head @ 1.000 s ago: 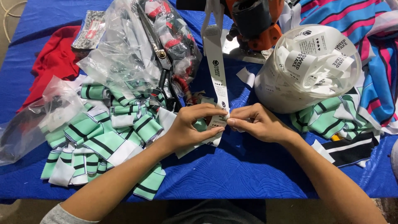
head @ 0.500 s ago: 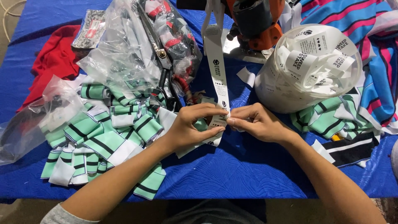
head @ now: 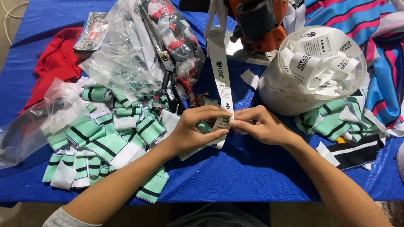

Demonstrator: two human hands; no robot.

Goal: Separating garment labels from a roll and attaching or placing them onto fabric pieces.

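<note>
Both hands meet over the blue table (head: 252,185): left hand (head: 198,130) and right hand (head: 259,126) each pinch the white label strip (head: 219,67) hanging from the orange machine (head: 259,25). Keeping the strip taut and the fingertips (head: 232,123) close should help.

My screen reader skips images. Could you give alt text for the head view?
Two hands, left hand and right hand, pinch a white label strip over a blue table, with green striped fabric pieces at left and a tub of labels at right.
</note>
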